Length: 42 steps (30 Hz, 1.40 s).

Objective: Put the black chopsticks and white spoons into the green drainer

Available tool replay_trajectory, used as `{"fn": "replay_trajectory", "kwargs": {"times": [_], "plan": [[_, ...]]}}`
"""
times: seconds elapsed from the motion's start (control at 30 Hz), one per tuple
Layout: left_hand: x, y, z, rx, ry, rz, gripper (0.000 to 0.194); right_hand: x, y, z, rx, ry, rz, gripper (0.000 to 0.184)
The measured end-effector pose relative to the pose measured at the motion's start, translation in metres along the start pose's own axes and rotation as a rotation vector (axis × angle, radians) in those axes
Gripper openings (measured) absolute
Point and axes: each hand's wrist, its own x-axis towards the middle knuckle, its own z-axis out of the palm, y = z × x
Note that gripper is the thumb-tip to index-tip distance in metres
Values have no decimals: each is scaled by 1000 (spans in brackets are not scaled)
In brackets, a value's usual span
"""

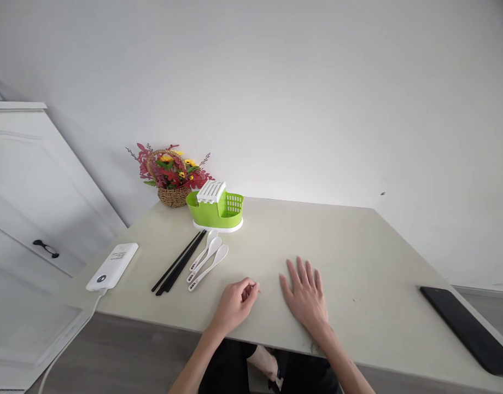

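My left hand (236,305) rests near the table's front edge with its fingers loosely curled in, and nothing shows in them. To its right, my right hand (305,295) lies palm down and flat, fingers spread. Three white spoons (210,265) with printed handle ends lie side by side just beyond my left hand. Several black chopsticks (181,262) are grouped to the left of the spoons. Behind these stands a green utensil holder (210,215) with a white slotted top and a white base. Neither hand touches any of these things.
A wicker basket of red and yellow flowers (173,178) stands at the back left by the wall. A white power bank (113,266) with a cable (73,336) lies at the left edge. The black phone (467,325) is at the right edge. White cabinet (42,208) at left.
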Motion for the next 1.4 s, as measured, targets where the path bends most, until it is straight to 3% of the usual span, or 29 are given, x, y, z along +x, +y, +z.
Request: {"fn": "replay_trajectory", "kwargs": {"times": [1.4], "plan": [[-10, -2, 1, -6, 22, 8, 40, -11, 13, 14, -26, -1, -29, 68]]}}
